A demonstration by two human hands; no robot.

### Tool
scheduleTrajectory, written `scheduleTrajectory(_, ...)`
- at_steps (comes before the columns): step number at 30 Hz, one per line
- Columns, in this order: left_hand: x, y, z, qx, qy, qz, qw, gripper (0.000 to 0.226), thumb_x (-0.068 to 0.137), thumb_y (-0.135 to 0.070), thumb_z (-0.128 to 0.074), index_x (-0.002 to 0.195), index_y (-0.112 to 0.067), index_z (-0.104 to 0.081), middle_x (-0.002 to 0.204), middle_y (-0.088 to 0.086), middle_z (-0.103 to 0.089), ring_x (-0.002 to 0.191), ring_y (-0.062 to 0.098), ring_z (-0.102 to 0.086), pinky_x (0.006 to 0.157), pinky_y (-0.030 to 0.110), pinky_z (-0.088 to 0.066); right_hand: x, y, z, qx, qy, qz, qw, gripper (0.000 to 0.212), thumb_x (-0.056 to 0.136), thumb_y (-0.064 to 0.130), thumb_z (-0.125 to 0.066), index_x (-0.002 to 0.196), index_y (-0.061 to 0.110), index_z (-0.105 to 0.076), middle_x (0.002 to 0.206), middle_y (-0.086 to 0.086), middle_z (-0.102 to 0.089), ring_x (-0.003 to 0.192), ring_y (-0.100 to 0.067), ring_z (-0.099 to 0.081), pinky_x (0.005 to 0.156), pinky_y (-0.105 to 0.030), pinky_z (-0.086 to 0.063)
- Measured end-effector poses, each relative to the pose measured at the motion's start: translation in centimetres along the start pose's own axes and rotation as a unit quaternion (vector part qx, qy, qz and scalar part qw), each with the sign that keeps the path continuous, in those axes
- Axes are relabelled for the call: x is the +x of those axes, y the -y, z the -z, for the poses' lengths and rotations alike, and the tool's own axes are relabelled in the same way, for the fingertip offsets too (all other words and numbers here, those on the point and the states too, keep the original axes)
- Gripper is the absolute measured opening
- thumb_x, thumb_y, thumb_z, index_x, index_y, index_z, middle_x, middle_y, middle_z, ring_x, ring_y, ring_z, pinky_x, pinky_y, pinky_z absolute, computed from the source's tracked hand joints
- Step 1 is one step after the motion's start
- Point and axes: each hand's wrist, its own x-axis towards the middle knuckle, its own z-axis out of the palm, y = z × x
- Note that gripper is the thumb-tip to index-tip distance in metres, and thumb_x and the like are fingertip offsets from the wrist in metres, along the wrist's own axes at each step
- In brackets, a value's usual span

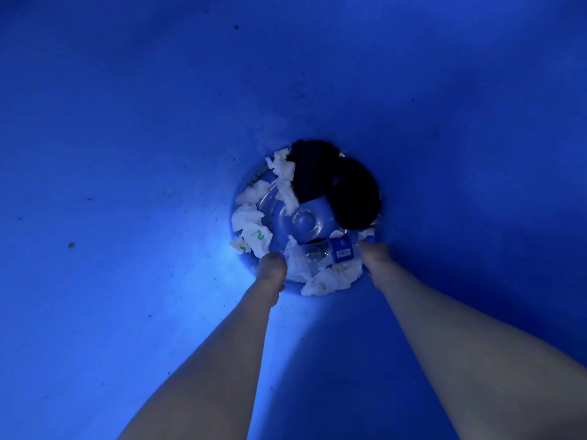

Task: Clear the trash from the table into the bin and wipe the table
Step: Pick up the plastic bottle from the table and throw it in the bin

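Observation:
I look straight down into a deep blue bin point(158, 154). Both my bare arms reach to its bottom. A clear plastic bottle point(327, 250) with a blue label and blue cap lies crosswise between my hands. My left hand point(271, 269) is curled at the bottle's base end. At the cap end my right hand point(376, 258) has its fingertips on the cap. Both hands' fingers are mostly hidden behind the knuckles. Crumpled white tissues point(251, 222) ring the bottom, with more tissues under the bottle.
A black crumpled cloth or bag point(336, 182) covers the far right of the bin's bottom. A clear round plastic lid or cup point(303, 220) lies in the middle. The blue walls close in on all sides and carry small dirt specks.

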Motion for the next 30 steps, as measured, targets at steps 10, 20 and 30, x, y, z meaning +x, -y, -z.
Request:
scheduleTrajectory(10,-2.7,0.1,1.0,0.002,0.001,-0.012,1.0,0.015,0.097,-0.017,-0.04,0.083,-0.022,-0.041,0.086,0.001,-0.038,0.084,0.018,-0.035,0.069,0.032,-0.034,-2.3,0.3,0.5,-0.03,-0.009,0.019,0.999,0.019,0.096,0.027,-0.051,0.099,0.009,-0.056,0.102,-0.012,-0.06,0.082,-0.026,-0.056,0.065,-0.031,-0.043)
scheduleTrajectory(20,-12.7,-2.3,1.7,-0.043,0.038,-0.071,0.996,0.011,0.098,-0.014,-0.04,0.092,-0.019,-0.047,0.093,0.006,-0.041,0.083,0.019,-0.035,0.063,0.029,-0.03,-12.1,2.5,4.4,0.038,0.048,0.062,0.996,0.041,0.089,0.029,-0.058,0.124,0.009,-0.056,0.132,-0.022,-0.058,0.101,-0.032,-0.064,0.079,-0.043,-0.052)
scheduleTrajectory(30,-30.6,-3.8,2.9,-0.081,0.068,-0.177,0.978,0.01,0.101,-0.018,-0.046,0.091,-0.018,-0.05,0.08,0.002,-0.044,0.067,0.015,-0.036,0.059,0.025,-0.03,-28.6,2.5,12.6,0.027,0.044,0.181,0.982,0.056,0.094,0.028,-0.058,0.144,0.009,-0.044,0.137,-0.015,-0.051,0.117,-0.03,-0.055,0.098,-0.037,-0.048)
